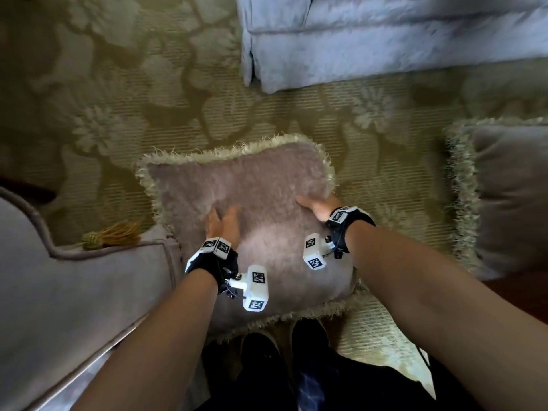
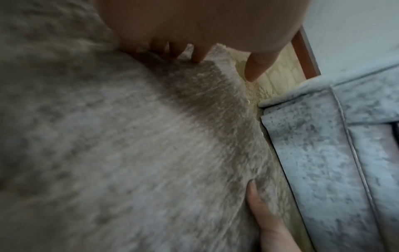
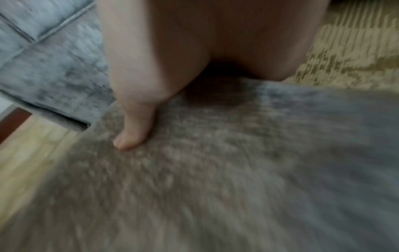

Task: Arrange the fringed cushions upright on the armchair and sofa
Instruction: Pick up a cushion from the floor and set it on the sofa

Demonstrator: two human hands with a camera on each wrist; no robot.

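Both of my hands are on one fringed cushion (image 1: 252,215), a plush mauve-grey square with pale shaggy fringe all round. Left hand (image 1: 223,225) lies flat on its top face, fingers straight and spread. Right hand (image 1: 317,206) sits at the right edge, thumb stretched over the top; its fingers go out of sight past the edge, so I cannot tell whether they curl under. The cushion lies flat and low in front of me, over the patterned rug (image 1: 103,114) and above my shoes. I judge it light, soft and squashy, with slippery pile. Best taken by two opposite edges, inside the fringe. Beyond my right hand a second fringed cushion (image 1: 510,197) lies on the rug. Left of my left hand is the mauve armchair (image 1: 74,292). Ahead of both hands stands the pale blue velvet sofa (image 1: 385,40).
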